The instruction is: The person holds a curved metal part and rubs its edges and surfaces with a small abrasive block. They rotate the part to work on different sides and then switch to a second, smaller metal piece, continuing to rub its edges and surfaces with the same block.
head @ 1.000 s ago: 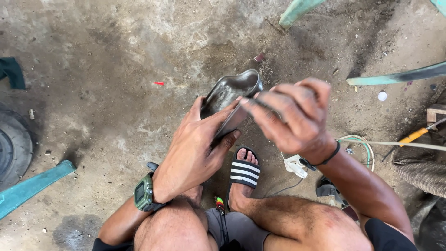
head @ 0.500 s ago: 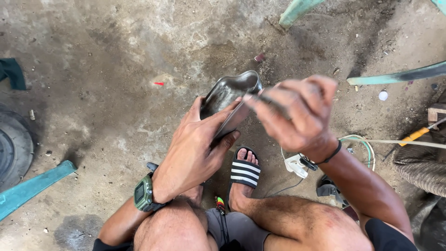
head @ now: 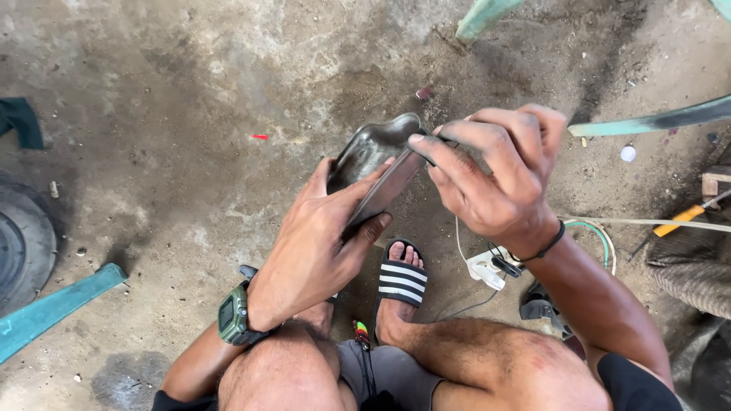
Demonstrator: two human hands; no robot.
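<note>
Head cam looks straight down at somebody squatting on a stained, dusty concrete floor [head: 190, 91], working on a curved dark-grey metal piece with a dished, shiny inside [head: 371, 152]. It sits up in the air between both hands, just above the knees, not resting on anything.

Left hand [head: 320, 243] has its palm under the piece, thumb clamped across the near edge and fingers wrapped round the back. That looks like a cradle grip, so the hollow side stays tilted toward the face where it can be seen. On that wrist is a chunky green digital watch [head: 232, 316].

Right hand [head: 495, 179] is curled tight, fingertips pinched on a thin dark tool or strip [head: 426, 152] that meets the far rim of the metal piece. I can't tell exactly what it is, since the fingers hide most of it. Pinching that close to the tip probably gives finer control.

Below the hands there's a foot in a black slide sandal with white stripes [head: 401, 278], planted flat for balance I'd guess. Just beside it to the right lies a white plug adapter with cable [head: 487, 266]. A yellow-handled tool [head: 681, 218] lies well off to the right, and the edge of a black rubber tyre [head: 23, 243] pokes in at the left.
</note>
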